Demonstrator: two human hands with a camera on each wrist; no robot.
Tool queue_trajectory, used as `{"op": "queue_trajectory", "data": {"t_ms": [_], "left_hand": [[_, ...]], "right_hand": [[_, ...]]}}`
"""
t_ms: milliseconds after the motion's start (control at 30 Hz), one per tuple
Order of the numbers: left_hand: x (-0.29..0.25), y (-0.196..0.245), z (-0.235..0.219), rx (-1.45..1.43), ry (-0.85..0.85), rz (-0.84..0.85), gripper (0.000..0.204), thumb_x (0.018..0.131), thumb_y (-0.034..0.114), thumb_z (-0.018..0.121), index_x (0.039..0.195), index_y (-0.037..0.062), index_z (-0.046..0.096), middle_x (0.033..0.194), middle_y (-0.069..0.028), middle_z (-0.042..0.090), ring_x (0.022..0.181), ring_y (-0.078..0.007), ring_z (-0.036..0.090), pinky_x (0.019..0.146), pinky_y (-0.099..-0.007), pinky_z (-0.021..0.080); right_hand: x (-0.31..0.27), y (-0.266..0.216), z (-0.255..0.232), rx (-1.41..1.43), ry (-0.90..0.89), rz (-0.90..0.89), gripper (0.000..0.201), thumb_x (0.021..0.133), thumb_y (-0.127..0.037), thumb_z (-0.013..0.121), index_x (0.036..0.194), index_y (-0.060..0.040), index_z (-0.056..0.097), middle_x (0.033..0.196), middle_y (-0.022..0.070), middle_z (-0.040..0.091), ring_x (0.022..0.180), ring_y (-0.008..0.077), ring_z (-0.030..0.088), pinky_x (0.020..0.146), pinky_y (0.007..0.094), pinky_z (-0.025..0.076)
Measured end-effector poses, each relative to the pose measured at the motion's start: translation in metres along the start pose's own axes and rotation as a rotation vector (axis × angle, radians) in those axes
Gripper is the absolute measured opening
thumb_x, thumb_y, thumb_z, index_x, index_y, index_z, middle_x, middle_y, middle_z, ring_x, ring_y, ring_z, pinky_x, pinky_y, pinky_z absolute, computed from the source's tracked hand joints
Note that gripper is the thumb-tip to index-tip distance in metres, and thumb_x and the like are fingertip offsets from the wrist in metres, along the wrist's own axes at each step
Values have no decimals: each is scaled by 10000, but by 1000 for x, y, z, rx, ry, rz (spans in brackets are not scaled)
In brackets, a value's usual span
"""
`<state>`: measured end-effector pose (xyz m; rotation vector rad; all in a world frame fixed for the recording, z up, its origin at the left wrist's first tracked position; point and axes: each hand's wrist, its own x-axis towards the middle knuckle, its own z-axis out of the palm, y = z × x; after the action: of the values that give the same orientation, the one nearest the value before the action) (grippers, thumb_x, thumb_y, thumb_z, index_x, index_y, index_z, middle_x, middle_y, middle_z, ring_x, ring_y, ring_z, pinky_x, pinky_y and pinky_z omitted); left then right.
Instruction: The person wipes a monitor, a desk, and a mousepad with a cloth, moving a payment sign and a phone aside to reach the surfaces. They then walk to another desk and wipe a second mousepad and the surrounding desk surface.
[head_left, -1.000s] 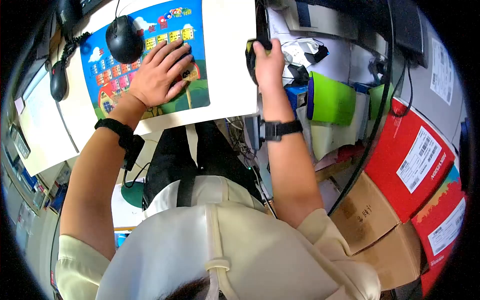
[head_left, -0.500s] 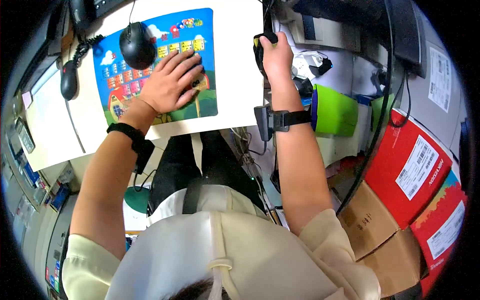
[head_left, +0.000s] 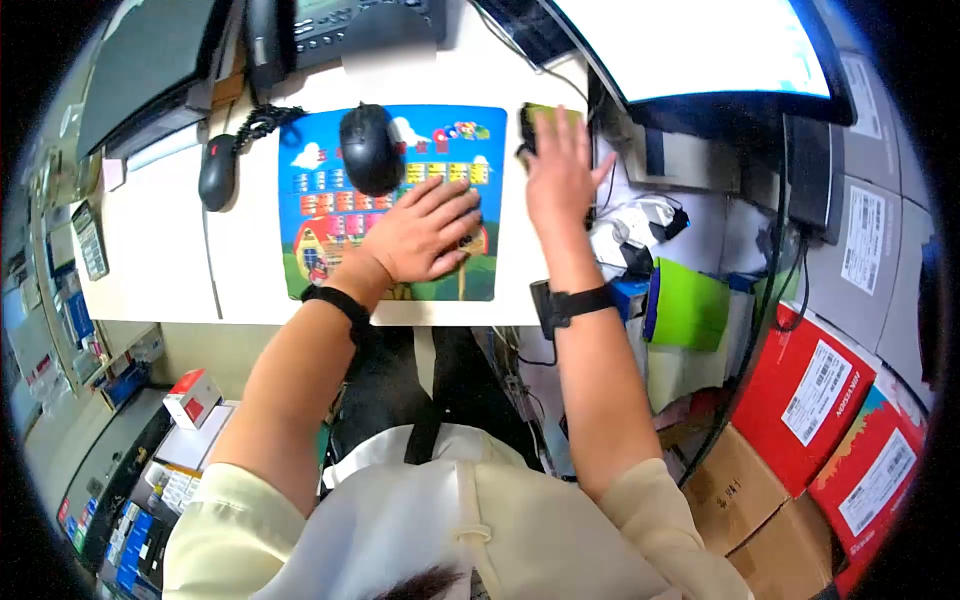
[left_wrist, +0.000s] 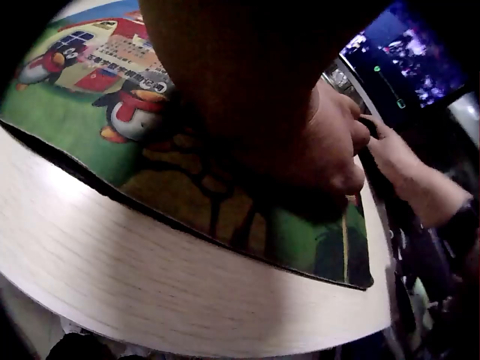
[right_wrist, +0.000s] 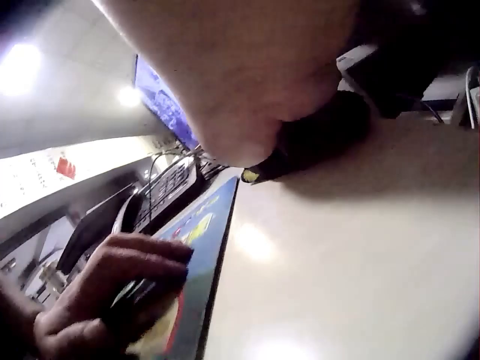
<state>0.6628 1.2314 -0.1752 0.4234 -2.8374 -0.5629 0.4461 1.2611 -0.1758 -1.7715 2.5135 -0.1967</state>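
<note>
My left hand (head_left: 425, 232) lies palm down with straight fingers on a colourful cartoon mouse pad (head_left: 395, 292), just below a black computer mouse (head_left: 370, 150). To the right of the pad, my right hand (head_left: 560, 185) reaches over a small black and yellow-green item (head_left: 570, 112) on the desk. Its fingers are straight and spread, overlapping the item, with the thumb out to the side. In the right wrist view that item (right_wrist: 330, 139) appears as a dark rounded shape against the desktop, partly hidden by the hand; its exact kind does not show.
A telephone (head_left: 330, 35) and its handset cord stand at the back, beside a lit monitor (head_left: 720, 50) at the back right. A second black mouse (head_left: 217, 172) and a calculator (head_left: 90, 240) lie on the left. Beyond the right desk edge are a green folder (head_left: 688, 305), cables and red boxes (head_left: 810, 390).
The head view has tilted up, showing the phone and monitor. My right hand has moved farther back over the desk with the item and loosened its grip, fingers straightening. The left hand stays on the pad.
</note>
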Motion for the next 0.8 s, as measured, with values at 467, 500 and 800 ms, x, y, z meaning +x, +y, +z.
{"op": "queue_trajectory", "data": {"t_ms": [467,500,800], "left_hand": [[-12,-1,20,133,189,47,477,822,382,553,1205,98,552,1311,-94,510,1266,-264,423,1084,-489,292],[-15,5,22,205,205,23,490,828,390,545,1227,104,545,1319,-82,508,1281,-257,409,1092,-495,276],[-140,22,-38,190,283,-221,460,794,242,618,1209,64,532,1330,-112,486,1300,-266,400,1103,-475,272]], "right_hand": [[-132,0,-16,-35,-135,-85,606,827,-176,634,1398,-139,433,1530,87,274,1380,349,268,1072,487,284],[-141,-6,-23,-66,-178,-61,611,822,-168,640,1397,-135,435,1530,90,272,1383,350,262,1066,496,289],[-123,-58,-46,52,46,-20,749,790,-270,735,1397,-19,376,1431,239,369,1323,423,326,1088,472,280]]}}
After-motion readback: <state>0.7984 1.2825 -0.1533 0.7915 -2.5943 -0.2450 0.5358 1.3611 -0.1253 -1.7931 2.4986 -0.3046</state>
